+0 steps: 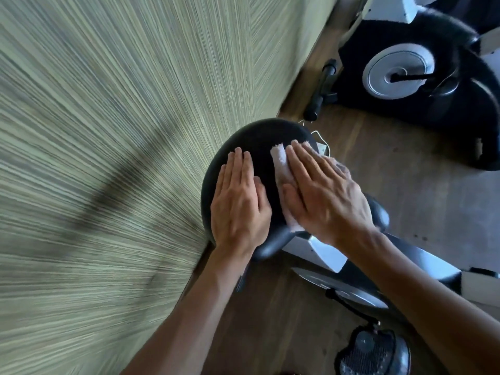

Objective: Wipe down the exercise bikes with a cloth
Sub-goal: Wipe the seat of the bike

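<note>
Straight, close-set fingers (303,169) of the right hand (324,196) press one pale terry cloth (280,161), mostly hidden, onto the round black padded bike seat (259,136), the left hand (239,201) flat beside it, a second black-and-white exercise bike (422,71) cropped beyond.

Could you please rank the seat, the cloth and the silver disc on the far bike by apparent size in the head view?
1. Seat.
2. Silver disc, though farther away, so unsure.
3. Cloth, mostly hidden under the right hand.
</note>
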`<control>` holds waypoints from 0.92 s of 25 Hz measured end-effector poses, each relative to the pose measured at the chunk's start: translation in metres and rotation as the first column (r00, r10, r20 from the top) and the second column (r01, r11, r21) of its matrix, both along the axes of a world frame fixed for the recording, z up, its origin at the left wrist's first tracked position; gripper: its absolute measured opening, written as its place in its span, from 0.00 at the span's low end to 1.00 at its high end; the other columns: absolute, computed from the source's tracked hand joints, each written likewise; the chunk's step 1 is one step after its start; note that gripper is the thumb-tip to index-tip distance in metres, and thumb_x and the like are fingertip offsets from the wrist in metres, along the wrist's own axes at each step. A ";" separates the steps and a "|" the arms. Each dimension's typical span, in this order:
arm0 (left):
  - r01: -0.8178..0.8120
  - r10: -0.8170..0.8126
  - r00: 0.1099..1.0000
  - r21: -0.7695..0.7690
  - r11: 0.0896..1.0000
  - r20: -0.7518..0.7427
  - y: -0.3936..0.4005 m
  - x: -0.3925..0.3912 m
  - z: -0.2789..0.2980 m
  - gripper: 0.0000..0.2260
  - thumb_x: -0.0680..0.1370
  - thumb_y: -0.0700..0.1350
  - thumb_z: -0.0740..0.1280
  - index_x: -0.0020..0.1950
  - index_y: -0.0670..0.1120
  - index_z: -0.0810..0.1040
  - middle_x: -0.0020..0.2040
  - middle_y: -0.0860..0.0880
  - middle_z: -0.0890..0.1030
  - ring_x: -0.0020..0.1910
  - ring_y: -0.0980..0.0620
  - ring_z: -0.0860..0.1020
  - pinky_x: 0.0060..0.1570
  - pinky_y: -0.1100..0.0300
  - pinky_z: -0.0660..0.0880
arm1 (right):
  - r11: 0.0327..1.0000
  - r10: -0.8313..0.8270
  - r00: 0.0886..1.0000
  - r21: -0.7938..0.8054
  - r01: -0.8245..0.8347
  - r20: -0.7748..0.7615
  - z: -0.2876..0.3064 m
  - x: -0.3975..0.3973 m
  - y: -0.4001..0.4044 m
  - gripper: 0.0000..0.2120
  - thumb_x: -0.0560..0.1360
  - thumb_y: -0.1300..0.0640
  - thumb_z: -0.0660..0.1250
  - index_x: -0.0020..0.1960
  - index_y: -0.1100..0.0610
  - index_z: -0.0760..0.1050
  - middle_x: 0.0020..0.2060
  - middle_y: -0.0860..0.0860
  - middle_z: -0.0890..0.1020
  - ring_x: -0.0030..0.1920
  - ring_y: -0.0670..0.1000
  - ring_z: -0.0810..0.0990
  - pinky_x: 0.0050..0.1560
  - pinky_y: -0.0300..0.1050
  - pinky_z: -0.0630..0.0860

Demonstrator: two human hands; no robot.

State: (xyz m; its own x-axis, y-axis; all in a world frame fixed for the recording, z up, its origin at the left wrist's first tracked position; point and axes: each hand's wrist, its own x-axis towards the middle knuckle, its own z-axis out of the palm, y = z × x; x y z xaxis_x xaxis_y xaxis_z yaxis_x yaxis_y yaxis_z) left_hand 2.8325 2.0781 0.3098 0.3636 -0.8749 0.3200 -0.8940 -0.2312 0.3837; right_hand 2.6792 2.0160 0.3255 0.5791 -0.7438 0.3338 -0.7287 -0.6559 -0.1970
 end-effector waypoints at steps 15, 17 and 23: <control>0.083 -0.101 0.994 -0.292 0.953 -0.048 0.012 -0.002 0.003 0.16 0.85 0.47 0.53 0.39 0.45 0.70 0.39 0.44 0.74 0.42 0.43 0.74 0.43 0.49 0.68 | 0.538 0.047 0.979 -0.820 -0.193 -0.199 -0.071 -0.064 0.014 0.32 0.86 0.41 0.51 0.79 0.65 0.60 0.77 0.62 0.65 0.77 0.59 0.66 0.77 0.54 0.62; 0.149 -0.188 0.981 -0.414 0.898 -0.055 0.029 0.000 -0.009 0.18 0.84 0.48 0.55 0.36 0.45 0.68 0.34 0.47 0.71 0.35 0.44 0.71 0.38 0.49 0.67 | 0.487 0.011 0.966 -0.842 -0.232 -0.260 -0.079 -0.086 0.012 0.33 0.86 0.40 0.49 0.80 0.65 0.57 0.79 0.61 0.62 0.79 0.59 0.63 0.79 0.55 0.60; 0.286 -0.218 0.950 -0.353 0.891 0.222 0.061 0.007 -0.045 0.26 0.83 0.54 0.48 0.74 0.46 0.76 0.75 0.50 0.74 0.75 0.55 0.69 0.76 0.53 0.63 | 0.444 0.049 0.987 -0.882 -0.158 -0.152 -0.087 -0.036 0.013 0.37 0.85 0.37 0.48 0.78 0.67 0.62 0.74 0.62 0.71 0.75 0.59 0.69 0.75 0.55 0.67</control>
State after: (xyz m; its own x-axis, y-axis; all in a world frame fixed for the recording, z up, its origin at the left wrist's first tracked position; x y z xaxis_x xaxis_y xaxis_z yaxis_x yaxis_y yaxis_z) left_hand 2.8392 2.1387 0.2647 0.0562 -0.7310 0.6801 -0.9624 0.1415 0.2317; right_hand 2.6435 2.0293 0.2386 0.6969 -0.0030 0.7171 -0.6208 -0.5030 0.6013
